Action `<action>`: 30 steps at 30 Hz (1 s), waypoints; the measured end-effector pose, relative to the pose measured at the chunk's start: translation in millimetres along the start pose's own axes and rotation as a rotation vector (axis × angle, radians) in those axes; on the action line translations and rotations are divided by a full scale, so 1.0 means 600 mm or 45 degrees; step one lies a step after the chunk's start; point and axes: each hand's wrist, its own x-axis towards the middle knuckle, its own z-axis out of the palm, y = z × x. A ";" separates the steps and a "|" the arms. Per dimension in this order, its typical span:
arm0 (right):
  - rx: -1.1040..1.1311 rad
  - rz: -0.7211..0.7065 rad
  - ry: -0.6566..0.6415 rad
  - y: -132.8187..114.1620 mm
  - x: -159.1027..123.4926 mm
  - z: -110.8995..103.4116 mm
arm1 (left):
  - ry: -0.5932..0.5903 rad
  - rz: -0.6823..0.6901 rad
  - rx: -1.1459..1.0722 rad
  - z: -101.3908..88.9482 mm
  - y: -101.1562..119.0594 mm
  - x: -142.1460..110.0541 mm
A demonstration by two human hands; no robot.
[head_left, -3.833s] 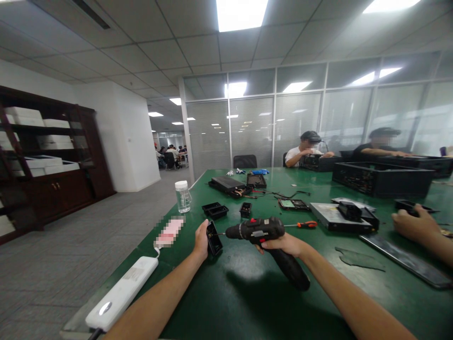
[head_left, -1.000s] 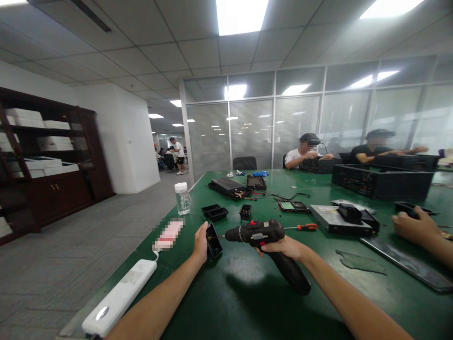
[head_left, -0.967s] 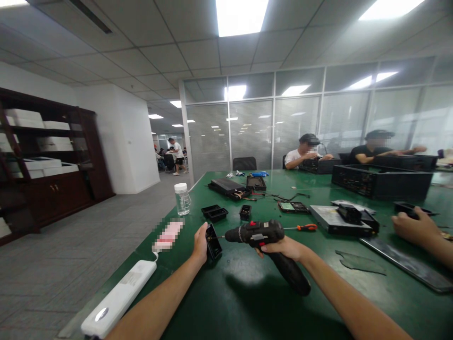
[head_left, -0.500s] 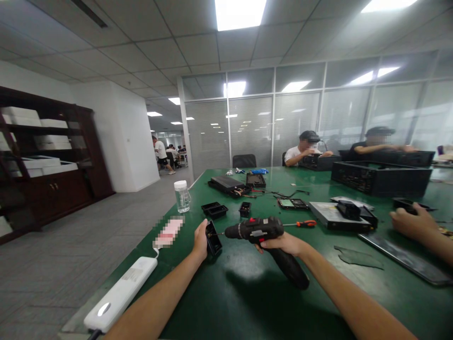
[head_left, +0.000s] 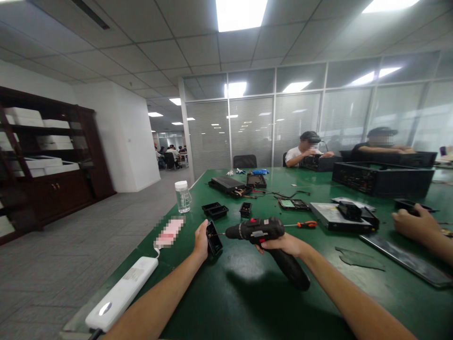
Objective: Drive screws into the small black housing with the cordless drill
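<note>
My right hand is closed round the grip of a black cordless drill with red accents. The drill points left, and its thin bit reaches to the opening of a small black plastic box. Whether the bit tip touches a screw inside is too small to tell. My left hand grips that box by its left side and holds it tilted, its open face toward the bit. Just beyond it lie more black boxes and a single small black box. Behind the drill rests a screwdriver with an orange and black handle.
A white power strip lies along the left table edge, with a clear bottle farther back. To the right are a silver drive unit, a dark flat panel and a co-worker's hand. Two people sit behind black cases.
Both hands, the box and the drill keep nearly the same places; the whole view has shifted only slightly. A person walking in the far room is no longer visible.
</note>
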 end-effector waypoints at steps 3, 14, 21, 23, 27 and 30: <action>-0.018 0.016 0.001 -0.001 -0.001 0.000 | 0.013 -0.011 0.014 0.001 0.001 -0.002; 0.001 -0.003 0.007 0.003 0.000 -0.001 | 0.019 0.008 0.031 0.004 0.003 -0.003; -0.012 0.006 -0.004 0.004 0.000 -0.002 | 0.004 -0.007 0.012 0.006 0.007 -0.006; -0.010 0.007 -0.004 0.004 0.000 -0.002 | 0.002 -0.012 0.003 0.006 0.008 -0.007; -0.001 0.010 0.011 0.003 0.000 -0.001 | 0.015 -0.038 -0.004 0.007 0.010 -0.009; 0.010 0.013 0.020 0.001 0.000 0.001 | 0.026 -0.047 -0.009 0.007 0.009 -0.009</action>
